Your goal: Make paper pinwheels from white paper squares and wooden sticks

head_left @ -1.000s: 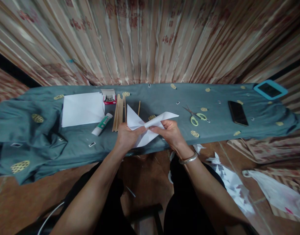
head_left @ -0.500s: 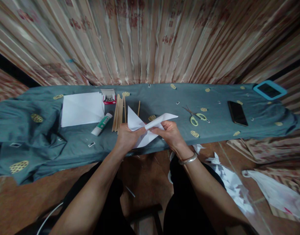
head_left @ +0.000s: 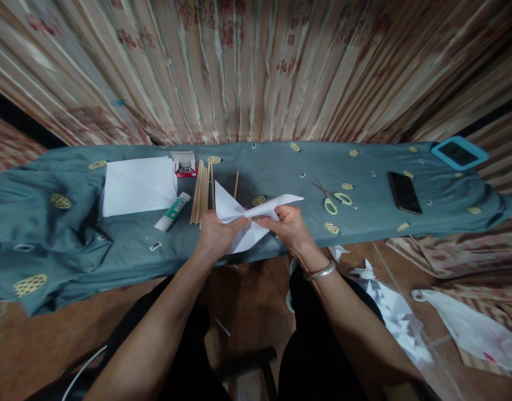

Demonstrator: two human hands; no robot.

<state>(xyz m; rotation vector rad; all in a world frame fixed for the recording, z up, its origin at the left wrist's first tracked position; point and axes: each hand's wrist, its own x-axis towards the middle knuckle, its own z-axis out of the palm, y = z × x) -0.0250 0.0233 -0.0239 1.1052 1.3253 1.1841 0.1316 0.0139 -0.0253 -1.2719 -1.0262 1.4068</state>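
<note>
**Both hands pinch a folded white sheet at the near edge of the cloth-covered surface**

Lowest in the frame are the person's two forearms, rising from the bottom centre; the right wrist wears a metal bangle (head_left: 320, 271). On the floor at lower right lie white paper scraps (head_left: 389, 306).

Just below the middle of the frame, the left hand (head_left: 216, 234) and the right hand (head_left: 289, 225) meet on a folded sheet of white paper (head_left: 245, 220). The fingers of both hands are closed on it, pinching it at its centre, where the folds cross; its pointed flaps stick out up-left and to the right. The sheet is held just above the front edge of the surface (head_left: 281, 167), which is draped in grey-green cloth.

Left of the hands lie a glue stick (head_left: 172, 211) and a bundle of thin wooden sticks (head_left: 201, 192). Further back sit a stack of white paper (head_left: 137, 184) and a small red box (head_left: 184, 165). Right of centre are green-handled scissors (head_left: 333, 197), then a dark phone (head_left: 403, 192), and, at the far right edge, a blue-framed device (head_left: 459, 152). A striped curtain (head_left: 256, 67) fills the top.
</note>
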